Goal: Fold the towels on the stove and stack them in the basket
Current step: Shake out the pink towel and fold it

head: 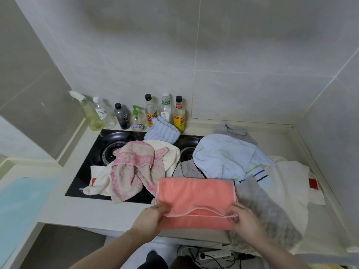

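The left hand (150, 215) and right hand (241, 216) each pinched a near corner of the folded coral towel (196, 195) at the stove's (85, 171) front edge.

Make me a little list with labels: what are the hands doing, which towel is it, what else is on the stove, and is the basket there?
hands: left hand and right hand each pinch a near corner
towel held: coral towel, folded over, at the counter's front edge
on stove: pink towel, striped towel, cream towel
right of stove: blue towel, grey towel
behind: bottles
basket: not in view
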A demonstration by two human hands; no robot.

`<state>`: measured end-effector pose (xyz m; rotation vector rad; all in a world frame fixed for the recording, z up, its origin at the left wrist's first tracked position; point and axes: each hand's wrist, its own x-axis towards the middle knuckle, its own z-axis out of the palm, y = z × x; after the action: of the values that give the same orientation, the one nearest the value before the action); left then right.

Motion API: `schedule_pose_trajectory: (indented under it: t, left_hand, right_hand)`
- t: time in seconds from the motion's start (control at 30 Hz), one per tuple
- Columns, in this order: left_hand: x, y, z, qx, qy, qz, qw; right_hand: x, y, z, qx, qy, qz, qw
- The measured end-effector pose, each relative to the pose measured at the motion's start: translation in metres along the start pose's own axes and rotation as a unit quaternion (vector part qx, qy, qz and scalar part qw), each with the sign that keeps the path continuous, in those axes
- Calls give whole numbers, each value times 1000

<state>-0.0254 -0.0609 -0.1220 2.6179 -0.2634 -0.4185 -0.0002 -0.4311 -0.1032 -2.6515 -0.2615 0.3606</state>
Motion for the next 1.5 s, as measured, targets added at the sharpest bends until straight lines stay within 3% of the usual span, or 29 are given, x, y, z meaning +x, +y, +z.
schedule_pose_trajectory:
  t: [0.13, 0.27, 0.37, 0.47, 0.7, 1.03, 1.23, 1.5]
  left_hand:
    - [1, -2, 7, 36, -82, -4, 996]
    - [9, 9, 2, 68, -91, -36, 993]
    - [19, 32, -5, 85, -67, -25, 994]
    - [29, 61, -3, 73, -70, 40, 994]
    - [33, 91, 21, 153, -214, 60, 963]
    - [25, 88, 29, 226, -178, 63, 956]
    - [24, 83, 30, 223, -154, 106, 957]
    - [28, 84, 34, 249, -138, 97, 954]
  right_hand:
    - [-3, 3, 13, -25, -30, 0, 999]
    - [-5, 8, 29, -35, -49, 4, 998]
    - [-4, 3, 27, -7, -9, 31, 999]
    - [0, 2, 24, 60, 53, 61, 995]
    - [11, -9, 21, 148, 90, 202, 964]
    - [30, -4, 24, 247, 92, 272, 925]
    - [33, 2, 27, 265, 60, 284, 919]
    - [40, 12, 25, 278, 27, 293, 914]
